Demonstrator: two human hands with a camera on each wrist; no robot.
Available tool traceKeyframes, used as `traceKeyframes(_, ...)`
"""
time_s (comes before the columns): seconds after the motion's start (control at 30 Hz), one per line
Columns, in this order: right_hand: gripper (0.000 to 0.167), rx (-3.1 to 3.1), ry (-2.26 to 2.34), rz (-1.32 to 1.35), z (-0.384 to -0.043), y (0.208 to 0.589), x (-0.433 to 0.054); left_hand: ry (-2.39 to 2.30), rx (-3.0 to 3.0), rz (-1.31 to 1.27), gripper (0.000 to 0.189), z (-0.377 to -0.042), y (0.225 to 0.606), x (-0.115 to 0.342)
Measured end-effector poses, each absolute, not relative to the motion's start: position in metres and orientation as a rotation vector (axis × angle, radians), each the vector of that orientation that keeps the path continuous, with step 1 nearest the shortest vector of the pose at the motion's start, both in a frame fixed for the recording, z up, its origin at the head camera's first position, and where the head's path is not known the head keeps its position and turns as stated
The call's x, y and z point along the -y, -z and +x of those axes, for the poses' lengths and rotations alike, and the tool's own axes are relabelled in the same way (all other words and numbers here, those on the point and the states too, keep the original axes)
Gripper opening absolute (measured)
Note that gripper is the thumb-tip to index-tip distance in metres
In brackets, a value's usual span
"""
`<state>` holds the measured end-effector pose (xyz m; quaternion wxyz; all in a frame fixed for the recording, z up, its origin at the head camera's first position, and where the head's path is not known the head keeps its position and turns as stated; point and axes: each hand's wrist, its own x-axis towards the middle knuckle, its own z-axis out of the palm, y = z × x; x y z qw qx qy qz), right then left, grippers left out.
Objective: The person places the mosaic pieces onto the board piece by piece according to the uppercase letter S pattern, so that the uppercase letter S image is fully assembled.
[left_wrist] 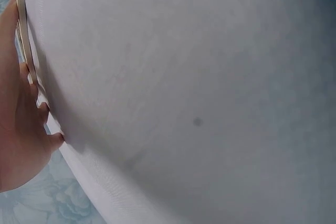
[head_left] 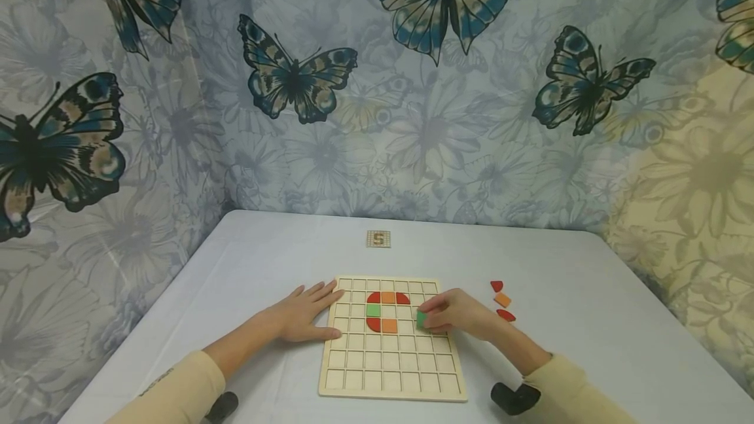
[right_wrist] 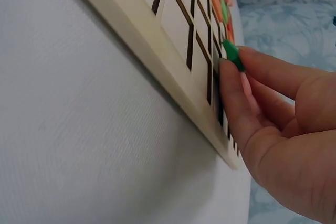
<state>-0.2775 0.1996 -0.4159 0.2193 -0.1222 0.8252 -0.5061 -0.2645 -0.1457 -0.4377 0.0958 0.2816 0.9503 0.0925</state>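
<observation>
A wooden grid board [head_left: 353, 381] lies on the white table. Set in its upper cells are red rounded tiles [head_left: 374, 324], orange square tiles [head_left: 389, 326] and a light green square tile [head_left: 374, 310]. My right hand [head_left: 459, 314] pinches a green tile [head_left: 421, 319] between thumb and fingertips over the right part of the grid. From the right wrist, that green tile [right_wrist: 233, 55] appears tilted, close above the cells. My left hand [head_left: 300, 313] lies with fingers spread, its fingertips and thumb on the board's left edge. The left wrist view shows these fingers [left_wrist: 26, 124] along the board's side.
To the right of the board lie two loose red tiles [head_left: 505, 315] and an orange tile [head_left: 502, 300]. A small card with a figure like an S or 5 [head_left: 378, 239] rests farther back. Butterfly-patterned cloth [head_left: 412, 149] hangs behind the table.
</observation>
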Motion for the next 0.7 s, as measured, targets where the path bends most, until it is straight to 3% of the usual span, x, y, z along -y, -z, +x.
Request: traceKeyframes(0.7, 0.013, -2.486, 1.236, -0.155, -0.267, 0.412, -0.161, -0.254, -2.804, 0.816, 0.089, -0.264, 0.434, 0.144)
